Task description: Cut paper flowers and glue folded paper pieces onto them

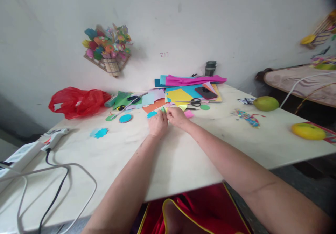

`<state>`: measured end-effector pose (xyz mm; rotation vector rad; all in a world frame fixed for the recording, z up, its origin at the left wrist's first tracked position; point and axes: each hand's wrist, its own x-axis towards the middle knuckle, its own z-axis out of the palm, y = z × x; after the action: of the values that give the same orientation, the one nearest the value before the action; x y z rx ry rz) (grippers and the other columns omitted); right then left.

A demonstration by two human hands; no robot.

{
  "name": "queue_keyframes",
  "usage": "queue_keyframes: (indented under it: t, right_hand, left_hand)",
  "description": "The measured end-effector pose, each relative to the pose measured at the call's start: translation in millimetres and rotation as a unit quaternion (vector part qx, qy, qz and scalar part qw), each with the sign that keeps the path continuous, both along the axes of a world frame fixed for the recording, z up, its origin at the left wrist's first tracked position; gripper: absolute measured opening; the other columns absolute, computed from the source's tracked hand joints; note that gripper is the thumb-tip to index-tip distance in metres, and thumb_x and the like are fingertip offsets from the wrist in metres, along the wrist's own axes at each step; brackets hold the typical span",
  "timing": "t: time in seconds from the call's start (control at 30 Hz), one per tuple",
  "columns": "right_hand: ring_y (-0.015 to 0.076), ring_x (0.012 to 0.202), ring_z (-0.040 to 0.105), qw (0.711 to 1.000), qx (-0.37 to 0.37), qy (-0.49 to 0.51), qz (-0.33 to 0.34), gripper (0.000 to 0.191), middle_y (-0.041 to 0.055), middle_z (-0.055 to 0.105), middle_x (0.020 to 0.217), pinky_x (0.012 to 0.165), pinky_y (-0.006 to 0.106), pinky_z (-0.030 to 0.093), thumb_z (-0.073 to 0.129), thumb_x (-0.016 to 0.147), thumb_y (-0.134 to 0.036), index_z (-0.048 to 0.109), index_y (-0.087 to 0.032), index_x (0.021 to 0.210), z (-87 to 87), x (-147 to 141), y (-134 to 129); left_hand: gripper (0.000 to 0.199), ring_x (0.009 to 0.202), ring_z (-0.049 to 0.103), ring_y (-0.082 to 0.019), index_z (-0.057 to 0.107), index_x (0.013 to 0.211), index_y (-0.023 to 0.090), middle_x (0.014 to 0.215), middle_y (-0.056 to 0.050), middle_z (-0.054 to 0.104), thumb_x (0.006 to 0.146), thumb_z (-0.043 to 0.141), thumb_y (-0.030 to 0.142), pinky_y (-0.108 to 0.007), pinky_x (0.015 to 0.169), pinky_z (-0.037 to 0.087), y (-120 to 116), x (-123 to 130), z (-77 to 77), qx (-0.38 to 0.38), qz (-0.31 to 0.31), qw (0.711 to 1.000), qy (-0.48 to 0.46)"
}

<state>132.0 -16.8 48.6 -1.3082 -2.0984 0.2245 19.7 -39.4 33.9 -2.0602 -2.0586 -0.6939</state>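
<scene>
My left hand [158, 123] and my right hand [177, 117] meet over the middle of the pale table [183, 153], fingers closed. A small green piece [163, 110] shows between the fingertips of my left hand. Whatever my right fingers pinch is hidden. Just left of my hands lies a blue paper cutout [151, 114]. Behind them are orange paper [155, 106], yellow paper [179, 96] and black-handled scissors [195, 102]. A pink paper piece [188, 114] lies beside my right hand.
At left are a red plastic bag [78, 103], more scissors [134, 99], a blue disc [125, 118] and power strips [20, 158] with cables. A phone [206, 92] rests on papers. To the right lie a green fruit [266, 103] and a yellow one [308, 131].
</scene>
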Motion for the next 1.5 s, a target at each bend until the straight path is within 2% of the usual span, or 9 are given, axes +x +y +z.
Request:
queue_keyframes:
  t: [0.23,0.4,0.5,0.63,0.8,0.97,1.13,1.33,1.5]
  right_hand:
    - [0.0157,0.065,0.055,0.999,-0.036,0.036,0.003,0.014,0.0037,0.06,0.065,0.059,0.025,0.037,0.048,0.078,-0.014,0.051,-0.018,0.064,3.0,1.7,-0.7]
    - [0.0105,0.05,0.052,0.956,-0.234,0.132,0.119,0.014,-0.0013,0.056,0.059,0.045,0.02,0.039,0.047,0.079,-0.015,0.047,-0.019,0.065,5.4,13.4,0.0]
    - [0.0094,0.043,0.049,0.938,-0.281,0.137,0.149,0.017,-0.0026,0.053,0.054,0.043,0.021,0.039,0.045,0.076,-0.01,0.046,-0.018,0.061,9.1,19.4,-0.5]
    - [0.0088,0.044,0.046,0.967,-0.194,0.078,0.145,0.02,-0.0032,0.05,0.049,0.046,0.021,0.035,0.045,0.072,-0.009,0.047,-0.017,0.054,12.8,20.2,-1.8]
    - [0.0162,0.066,0.055,0.995,-0.024,-0.086,0.04,0.016,0.0043,0.062,0.064,0.054,0.026,0.03,0.052,0.074,-0.016,0.059,-0.017,0.06,13.8,12.3,-3.2]
    - [0.0216,0.079,0.06,0.991,0.002,-0.13,-0.028,0.02,0.0106,0.069,0.083,0.057,0.028,0.03,0.048,0.081,-0.021,0.067,-0.017,0.079,11.2,9.5,-2.1]
    - [0.0213,0.078,0.061,0.994,-0.022,-0.077,-0.069,0.02,0.0104,0.069,0.082,0.058,0.027,0.032,0.048,0.082,-0.022,0.067,-0.018,0.077,9.5,9.1,-3.2]
    - [0.0177,0.07,0.059,0.997,-0.059,0.035,-0.038,0.012,0.0039,0.067,0.072,0.057,0.025,0.036,0.054,0.076,-0.019,0.065,-0.019,0.081,1.0,7.2,3.2]
    - [0.0163,0.067,0.058,0.997,-0.057,0.044,0.01,0.01,0.0028,0.063,0.064,0.057,0.024,0.038,0.056,0.072,-0.016,0.061,-0.019,0.064,-4.2,10.4,11.0]
  left_hand:
    - [0.025,0.077,0.065,-0.024,0.054,0.092,0.018,0.08,-0.01,0.068,0.094,0.032,0.029,-0.03,0.063,0.036,0.6,-0.9,0.4,0.0,0.006,1.0,-0.017]
    - [0.024,0.074,0.064,-0.021,0.054,0.09,0.019,0.077,-0.008,0.067,0.093,0.032,0.027,-0.028,0.062,0.036,1.5,-6.6,-2.1,0.007,-0.047,0.999,0.003]
    - [0.025,0.075,0.064,-0.021,0.054,0.091,0.018,0.078,-0.009,0.068,0.094,0.031,0.028,-0.029,0.062,0.037,-0.7,-5.1,-0.7,-0.006,-0.066,0.998,0.022]
    - [0.025,0.077,0.065,-0.024,0.054,0.093,0.018,0.079,-0.011,0.068,0.093,0.032,0.029,-0.031,0.064,0.038,-3.7,-0.7,1.8,-0.022,-0.065,0.997,0.038]
    - [0.026,0.075,0.065,-0.025,0.054,0.095,0.017,0.08,-0.012,0.068,0.093,0.031,0.028,-0.031,0.064,0.039,-2.7,-0.1,-0.6,-0.011,-0.036,0.998,0.042]
    - [0.026,0.074,0.065,-0.024,0.054,0.094,0.017,0.078,-0.012,0.067,0.093,0.031,0.029,-0.03,0.062,0.038,-0.7,2.4,-3.2,0.007,-0.006,1.0,0.021]
    - [0.028,0.07,0.064,-0.022,0.055,0.091,0.018,0.074,-0.01,0.066,0.093,0.03,0.031,-0.029,0.061,0.038,-1.2,6.7,-2.1,0.019,0.033,0.999,-0.023]
    - [0.028,0.072,0.064,-0.022,0.056,0.093,0.017,0.076,-0.01,0.067,0.093,0.033,0.033,-0.029,0.062,0.039,-2.7,5.7,-3.7,0.002,0.003,1.0,0.015]
    - [0.029,0.074,0.065,-0.023,0.056,0.094,0.016,0.078,-0.012,0.068,0.094,0.033,0.033,-0.029,0.064,0.039,-2.2,3.9,-5.1,-0.011,-0.013,0.999,0.037]
